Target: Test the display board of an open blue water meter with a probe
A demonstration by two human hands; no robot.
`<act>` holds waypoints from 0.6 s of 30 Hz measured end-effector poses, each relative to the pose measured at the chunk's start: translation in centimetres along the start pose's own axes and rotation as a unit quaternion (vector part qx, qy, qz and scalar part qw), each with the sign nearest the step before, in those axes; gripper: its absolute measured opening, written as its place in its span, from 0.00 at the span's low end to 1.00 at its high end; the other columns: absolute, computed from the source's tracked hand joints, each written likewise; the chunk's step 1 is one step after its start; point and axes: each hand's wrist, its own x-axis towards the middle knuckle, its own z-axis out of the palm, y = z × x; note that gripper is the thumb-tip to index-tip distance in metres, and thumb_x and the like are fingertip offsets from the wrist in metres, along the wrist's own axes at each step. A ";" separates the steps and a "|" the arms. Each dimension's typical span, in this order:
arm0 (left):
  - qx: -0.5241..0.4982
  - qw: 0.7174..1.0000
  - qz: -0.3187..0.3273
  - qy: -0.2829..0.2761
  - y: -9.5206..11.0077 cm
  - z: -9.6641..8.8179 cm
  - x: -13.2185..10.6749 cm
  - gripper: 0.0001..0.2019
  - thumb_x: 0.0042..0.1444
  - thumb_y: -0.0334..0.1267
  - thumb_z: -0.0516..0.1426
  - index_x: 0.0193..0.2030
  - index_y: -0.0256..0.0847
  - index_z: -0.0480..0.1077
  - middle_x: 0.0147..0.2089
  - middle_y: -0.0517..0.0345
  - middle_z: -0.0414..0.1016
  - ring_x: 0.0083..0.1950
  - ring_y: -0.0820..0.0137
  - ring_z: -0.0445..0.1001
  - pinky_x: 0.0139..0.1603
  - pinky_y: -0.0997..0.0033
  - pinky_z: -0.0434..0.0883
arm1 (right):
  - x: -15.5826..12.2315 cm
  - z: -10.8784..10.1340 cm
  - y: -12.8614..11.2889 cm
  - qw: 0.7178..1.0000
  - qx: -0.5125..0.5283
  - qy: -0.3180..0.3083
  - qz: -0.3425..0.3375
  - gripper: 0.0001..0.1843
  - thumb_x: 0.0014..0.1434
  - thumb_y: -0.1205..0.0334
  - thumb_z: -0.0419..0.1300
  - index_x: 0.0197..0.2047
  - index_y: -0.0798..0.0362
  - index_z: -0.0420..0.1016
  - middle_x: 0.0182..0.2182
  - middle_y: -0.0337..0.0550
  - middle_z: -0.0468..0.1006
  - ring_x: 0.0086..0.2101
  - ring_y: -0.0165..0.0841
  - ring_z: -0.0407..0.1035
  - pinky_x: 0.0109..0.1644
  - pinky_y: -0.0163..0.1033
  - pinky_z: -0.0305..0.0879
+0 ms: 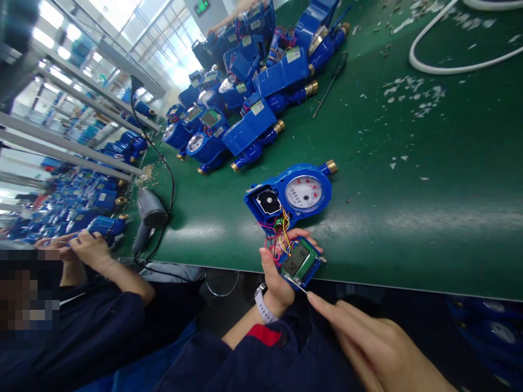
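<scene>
My left hand (pixel 278 280) grips a small blue module with a green circuit board and LCD display (pixel 301 261) at the near edge of the green table. Coloured wires (pixel 280 228) run from it up to an open blue water meter (pixel 292 197) with a white dial and a brass end, lying on the table. My right hand (pixel 368 343) is below the table edge, its fingers stretched out, and the index fingertip nearly touches the module's lower corner. It holds nothing.
A pile of several blue water meters (pixel 249 92) lies at the far left of the table (pixel 429 207). A screwdriver (pixel 329 87) and a white hose (pixel 449 65) lie further back. A grey heat gun (pixel 147 215) sits at the left. A co-worker's hands (pixel 81 247) hold another meter.
</scene>
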 end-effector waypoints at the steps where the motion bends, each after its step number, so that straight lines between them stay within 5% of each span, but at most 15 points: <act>1: 0.001 1.000 0.007 0.003 0.0 0.0 0.0 0.36 0.56 0.70 0.46 0.44 0.35 0.73 0.35 0.48 0.75 0.36 0.60 0.77 0.40 0.60 0.76 | 0.0 0.2 -0.1 0.999 0.046 0.003 0.015 0.25 0.63 0.77 0.42 0.61 0.59 0.62 0.44 0.49 0.78 0.43 0.32 0.75 0.45 0.31 0.73; 3: 0.000 1.000 0.016 0.005 0.0 0.1 0.1 0.36 0.56 0.69 0.46 0.43 0.34 0.74 0.35 0.48 0.75 0.37 0.61 0.78 0.42 0.62 0.75 | 0.2 0.3 -0.3 0.998 0.057 0.010 0.024 0.25 0.64 0.76 0.42 0.62 0.58 0.60 0.43 0.49 0.78 0.43 0.32 0.76 0.44 0.30 0.73; 8: -0.015 1.000 0.021 0.003 -0.1 0.1 0.1 0.35 0.57 0.68 0.47 0.44 0.34 0.74 0.36 0.50 0.75 0.37 0.63 0.78 0.41 0.64 0.76 | 0.4 0.4 -0.1 0.991 -0.132 0.008 -0.026 0.35 0.54 0.83 0.40 0.63 0.58 0.59 0.34 0.45 0.77 0.28 0.35 0.76 0.26 0.34 0.75; 11: -0.011 1.000 0.024 0.010 -0.2 0.0 0.1 0.35 0.57 0.68 0.46 0.44 0.35 0.74 0.36 0.50 0.75 0.35 0.62 0.77 0.39 0.61 0.76 | 0.3 0.8 0.0 0.999 0.041 -0.001 0.034 0.28 0.63 0.77 0.41 0.63 0.58 0.62 0.38 0.49 0.77 0.35 0.34 0.76 0.35 0.33 0.75; 14: -0.015 1.000 0.022 0.011 -0.1 0.1 0.3 0.34 0.58 0.67 0.46 0.44 0.35 0.73 0.36 0.50 0.75 0.36 0.61 0.77 0.40 0.59 0.76 | -0.2 1.7 -0.2 0.944 0.282 -0.020 0.170 0.22 0.71 0.63 0.44 0.64 0.55 0.66 0.31 0.43 0.75 0.31 0.31 0.73 0.37 0.33 0.72; 18: -0.015 0.999 0.022 0.027 0.0 0.2 0.4 0.33 0.58 0.67 0.47 0.43 0.35 0.74 0.36 0.50 0.75 0.36 0.62 0.77 0.42 0.60 0.75 | -1.0 3.4 -0.4 0.832 0.465 -0.017 0.302 0.27 0.70 0.45 0.49 0.65 0.51 0.66 0.26 0.38 0.68 0.22 0.27 0.60 0.23 0.29 0.58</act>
